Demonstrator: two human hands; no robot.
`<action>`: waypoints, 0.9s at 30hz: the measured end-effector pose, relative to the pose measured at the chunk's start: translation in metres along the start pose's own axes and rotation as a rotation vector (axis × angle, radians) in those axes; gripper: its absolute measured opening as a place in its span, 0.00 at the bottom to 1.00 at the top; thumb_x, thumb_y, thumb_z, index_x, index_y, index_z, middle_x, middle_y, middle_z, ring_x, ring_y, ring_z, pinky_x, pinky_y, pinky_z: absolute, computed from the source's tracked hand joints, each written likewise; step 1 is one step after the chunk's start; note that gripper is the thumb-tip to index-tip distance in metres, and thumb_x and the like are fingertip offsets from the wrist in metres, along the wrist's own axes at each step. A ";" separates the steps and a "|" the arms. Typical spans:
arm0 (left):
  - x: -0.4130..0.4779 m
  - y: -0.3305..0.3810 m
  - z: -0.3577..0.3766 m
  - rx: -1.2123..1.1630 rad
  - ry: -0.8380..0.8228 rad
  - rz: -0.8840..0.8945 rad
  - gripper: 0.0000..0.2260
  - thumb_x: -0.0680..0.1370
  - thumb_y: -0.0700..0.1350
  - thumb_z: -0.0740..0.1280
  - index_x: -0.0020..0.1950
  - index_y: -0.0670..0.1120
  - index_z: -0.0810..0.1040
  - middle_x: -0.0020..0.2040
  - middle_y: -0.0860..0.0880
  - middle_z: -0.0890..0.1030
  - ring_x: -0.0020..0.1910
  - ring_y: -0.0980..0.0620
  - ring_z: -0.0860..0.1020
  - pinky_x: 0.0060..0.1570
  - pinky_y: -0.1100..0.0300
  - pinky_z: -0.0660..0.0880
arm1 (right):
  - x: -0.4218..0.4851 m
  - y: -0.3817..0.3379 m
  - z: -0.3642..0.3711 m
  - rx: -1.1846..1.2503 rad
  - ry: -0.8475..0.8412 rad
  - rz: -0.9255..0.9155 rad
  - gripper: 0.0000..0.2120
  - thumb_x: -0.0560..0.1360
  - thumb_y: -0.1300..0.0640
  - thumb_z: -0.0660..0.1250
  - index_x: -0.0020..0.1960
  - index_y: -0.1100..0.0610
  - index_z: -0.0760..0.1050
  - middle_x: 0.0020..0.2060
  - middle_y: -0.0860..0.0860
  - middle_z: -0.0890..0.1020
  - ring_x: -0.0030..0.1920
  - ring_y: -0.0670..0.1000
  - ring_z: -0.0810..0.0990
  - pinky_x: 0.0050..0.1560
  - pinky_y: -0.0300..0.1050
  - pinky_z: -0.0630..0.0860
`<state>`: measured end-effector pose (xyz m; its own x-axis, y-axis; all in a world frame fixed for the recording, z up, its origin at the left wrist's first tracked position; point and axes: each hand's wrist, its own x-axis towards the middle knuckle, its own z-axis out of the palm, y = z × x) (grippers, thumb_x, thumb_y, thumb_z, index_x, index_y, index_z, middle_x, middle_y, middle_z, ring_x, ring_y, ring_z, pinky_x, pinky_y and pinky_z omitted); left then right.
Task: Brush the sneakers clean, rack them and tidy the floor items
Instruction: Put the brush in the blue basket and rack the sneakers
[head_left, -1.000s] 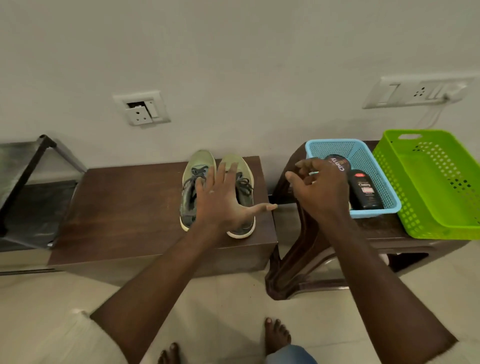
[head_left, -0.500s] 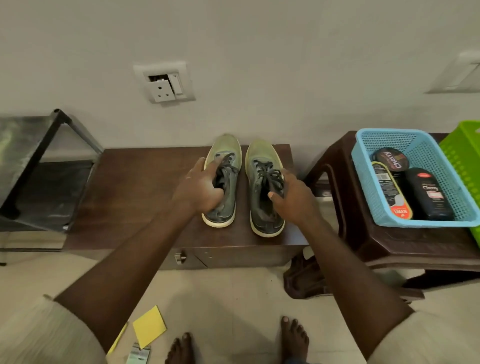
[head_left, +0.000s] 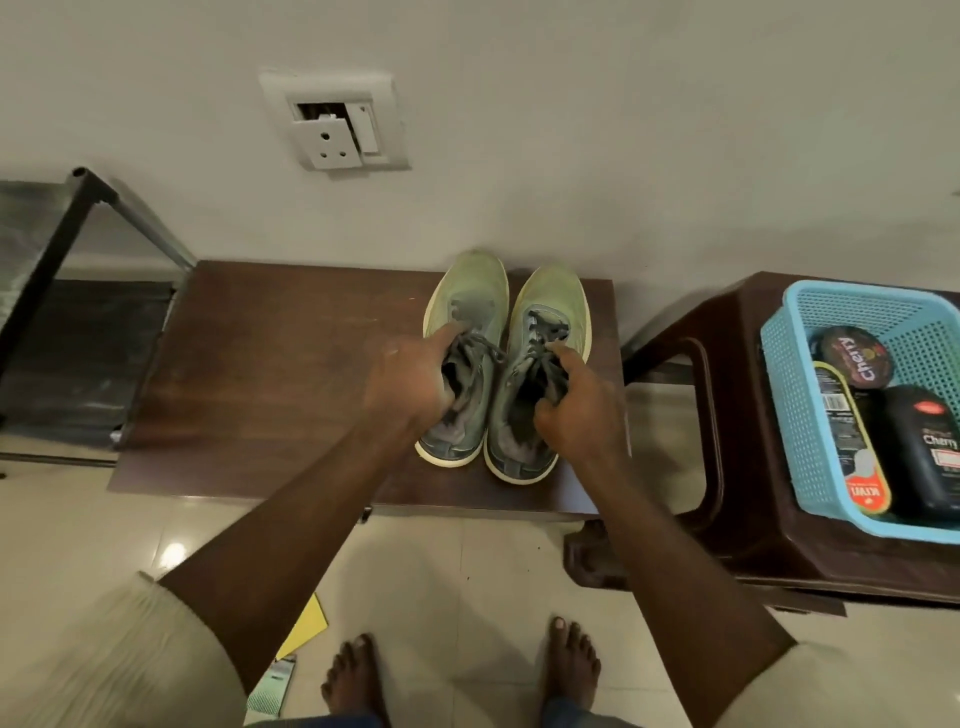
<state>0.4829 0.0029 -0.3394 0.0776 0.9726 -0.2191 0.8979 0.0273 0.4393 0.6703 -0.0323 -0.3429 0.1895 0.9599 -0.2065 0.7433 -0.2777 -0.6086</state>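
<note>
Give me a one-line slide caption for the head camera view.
Left hand grips the left sneaker, right hand the right sneaker, on the brown bench.

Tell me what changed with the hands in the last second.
The right hand moved from the blue basket and took hold of the right sneaker; the left hand, spread open before, now grips the left sneaker. Both sneakers stayed on the wooden bench.

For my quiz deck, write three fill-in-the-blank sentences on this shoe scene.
The left hand and right hand grip ____ pale green lace-up sneakers.
Beneath them is a dark ____ wooden bench.
The round dark Cherry tin lies in the light ____ plastic mesh basket.
Missing: two, brown, blue.
</note>
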 end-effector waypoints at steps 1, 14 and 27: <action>-0.004 0.002 -0.001 -0.033 0.004 -0.001 0.30 0.74 0.40 0.63 0.75 0.61 0.68 0.57 0.42 0.82 0.54 0.35 0.80 0.53 0.47 0.77 | -0.003 -0.002 0.000 0.000 0.015 -0.011 0.31 0.70 0.63 0.66 0.72 0.51 0.68 0.51 0.58 0.82 0.50 0.60 0.79 0.47 0.44 0.73; -0.071 -0.009 -0.091 -0.091 -0.078 -0.093 0.25 0.80 0.47 0.65 0.74 0.65 0.64 0.66 0.47 0.79 0.61 0.39 0.79 0.63 0.44 0.76 | -0.063 -0.090 -0.033 0.031 -0.078 -0.008 0.27 0.71 0.65 0.63 0.69 0.52 0.71 0.54 0.55 0.82 0.53 0.56 0.79 0.52 0.43 0.74; -0.130 -0.130 -0.272 -0.056 0.070 -0.260 0.27 0.76 0.43 0.66 0.74 0.62 0.69 0.62 0.44 0.82 0.57 0.39 0.81 0.57 0.47 0.78 | -0.094 -0.294 0.001 0.115 -0.194 -0.249 0.27 0.70 0.63 0.63 0.69 0.52 0.72 0.54 0.56 0.83 0.52 0.58 0.80 0.54 0.52 0.78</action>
<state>0.2384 -0.0640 -0.1316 -0.1840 0.9450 -0.2705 0.8583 0.2886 0.4243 0.4331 -0.0413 -0.1451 -0.1224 0.9768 -0.1759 0.6724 -0.0488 -0.7386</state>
